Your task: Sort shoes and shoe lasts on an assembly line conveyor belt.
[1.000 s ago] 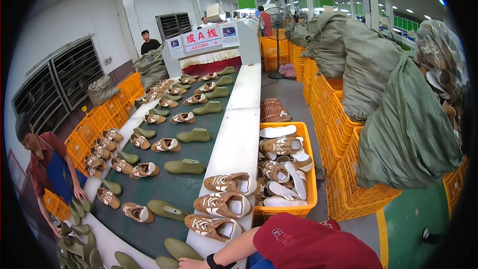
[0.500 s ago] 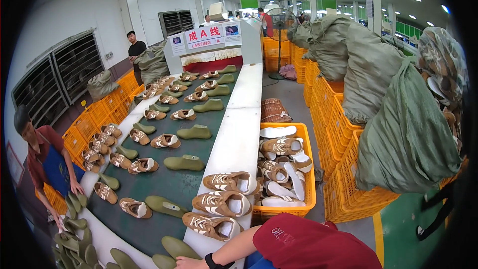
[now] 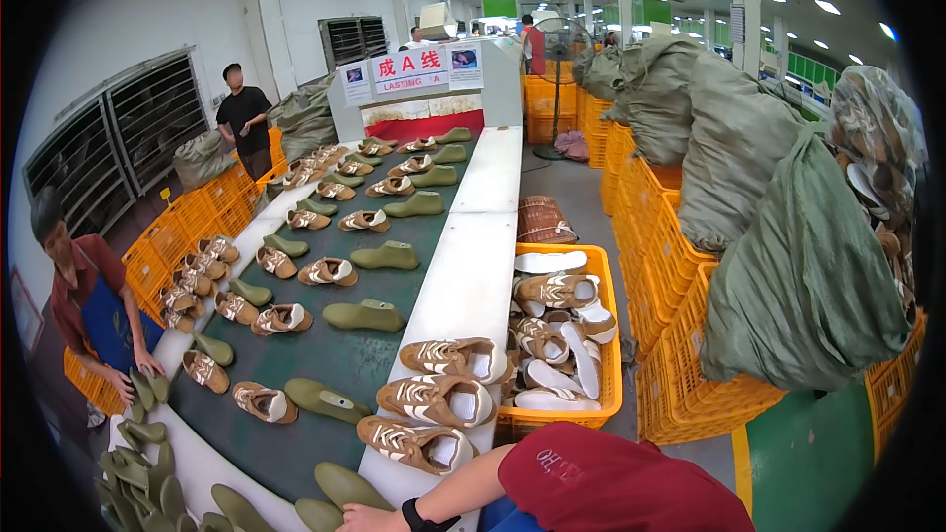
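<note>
My right hand [image 3: 369,519] comes in at the lower edge, a dark band on its wrist. It is beside an olive-green shoe last [image 3: 350,485], apparently touching it; the fingers are mostly cut off, so their grip is unclear. My left hand is out of view. More lasts [image 3: 241,509] lie left of my hand. Three brown-and-white sneakers [image 3: 419,443] stand in a row on the white ledge [image 3: 451,276] just beyond my forearm. Sneakers [image 3: 265,402] and green lasts [image 3: 326,400] are spread along the dark green belt [image 3: 345,365].
At right, a yellow crate [image 3: 618,374] holds sneakers and white insoles. Stacked crates [image 3: 714,374] carry big grey-green sacks [image 3: 818,266]. Across the belt, a co-worker [image 3: 103,305] in a blue apron handles lasts [image 3: 143,389]. A person in black [image 3: 243,116] stands farther back.
The co-worker's lower hand has moved up to the lasts beside the other hand. The person in black has turned and stands more in view. Legs at far right are gone. My hand barely shifts.
</note>
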{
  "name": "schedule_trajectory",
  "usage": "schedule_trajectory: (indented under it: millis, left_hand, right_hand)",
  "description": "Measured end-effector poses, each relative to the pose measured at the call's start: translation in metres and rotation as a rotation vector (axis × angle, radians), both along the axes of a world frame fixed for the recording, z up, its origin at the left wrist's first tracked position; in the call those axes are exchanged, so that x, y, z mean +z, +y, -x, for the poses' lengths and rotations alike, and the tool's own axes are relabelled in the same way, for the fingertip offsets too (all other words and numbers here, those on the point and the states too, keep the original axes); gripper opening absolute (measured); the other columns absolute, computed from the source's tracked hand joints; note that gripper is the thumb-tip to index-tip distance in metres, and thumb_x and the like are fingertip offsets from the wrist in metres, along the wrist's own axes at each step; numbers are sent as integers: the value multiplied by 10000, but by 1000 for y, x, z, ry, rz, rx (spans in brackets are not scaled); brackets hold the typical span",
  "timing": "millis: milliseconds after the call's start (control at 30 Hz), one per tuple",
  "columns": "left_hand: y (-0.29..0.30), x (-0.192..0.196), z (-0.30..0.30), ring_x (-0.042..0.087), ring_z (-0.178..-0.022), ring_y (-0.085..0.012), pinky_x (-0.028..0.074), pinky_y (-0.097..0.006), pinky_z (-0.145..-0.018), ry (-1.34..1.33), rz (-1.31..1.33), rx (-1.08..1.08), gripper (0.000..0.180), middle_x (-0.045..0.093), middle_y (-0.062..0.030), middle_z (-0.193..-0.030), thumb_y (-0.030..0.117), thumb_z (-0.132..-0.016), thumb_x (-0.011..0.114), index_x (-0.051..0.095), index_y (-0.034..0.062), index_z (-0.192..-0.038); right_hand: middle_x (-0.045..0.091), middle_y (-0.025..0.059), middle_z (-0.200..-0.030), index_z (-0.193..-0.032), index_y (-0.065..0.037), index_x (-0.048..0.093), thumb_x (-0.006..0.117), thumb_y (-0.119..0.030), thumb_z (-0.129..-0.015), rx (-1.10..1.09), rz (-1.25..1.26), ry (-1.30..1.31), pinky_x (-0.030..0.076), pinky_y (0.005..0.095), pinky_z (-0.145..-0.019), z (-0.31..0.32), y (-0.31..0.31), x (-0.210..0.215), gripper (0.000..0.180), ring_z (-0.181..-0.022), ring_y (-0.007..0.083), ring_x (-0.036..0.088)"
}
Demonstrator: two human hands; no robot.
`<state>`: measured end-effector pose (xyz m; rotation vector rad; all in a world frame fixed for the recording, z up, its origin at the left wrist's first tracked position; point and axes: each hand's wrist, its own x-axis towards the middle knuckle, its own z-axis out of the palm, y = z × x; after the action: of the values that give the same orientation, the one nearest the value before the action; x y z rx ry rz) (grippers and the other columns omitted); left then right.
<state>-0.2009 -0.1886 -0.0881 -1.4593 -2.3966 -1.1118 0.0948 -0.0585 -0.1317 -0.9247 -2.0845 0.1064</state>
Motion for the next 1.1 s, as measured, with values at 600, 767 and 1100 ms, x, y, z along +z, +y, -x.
schedule_trajectory:
  millis: [600, 767, 1100]
  left_hand:
    - [7, -66, 48, 413, -1177, -396, 343, -437, -994, 156, 124, 41, 280, 475, -217, -1246, 145, -857, 570, 553, -14, -1088]
    - [9, -47, 38, 363, -1228, -434, 323, -475, -1001, 169, 284, 1, 395, 441, -203, -1302, 254, -852, 586, 532, 15, -1161]
    - [13, -30, -8, 282, -1284, -458, 233, -629, -1013, 240, 261, 60, 499, 529, -120, -1202, 265, -718, 715, 543, 62, -1140]
  right_hand:
    - [625, 64, -1133, -1076, -142, 653, 488, -306, -907, 1, 307, -167, 346, 469, -973, -6, -2, 7, 287, -933, 270, 593]
    - [631, 65, -1126, -1072, -146, 660, 504, -305, -895, -30, 308, -167, 354, 499, -978, -7, -5, 16, 284, -956, 281, 588]
    - [535, 154, -1202, -1163, -111, 583, 577, -236, -832, -91, 184, -148, 382, 448, -936, -25, -5, 9, 354, -1091, 330, 495]
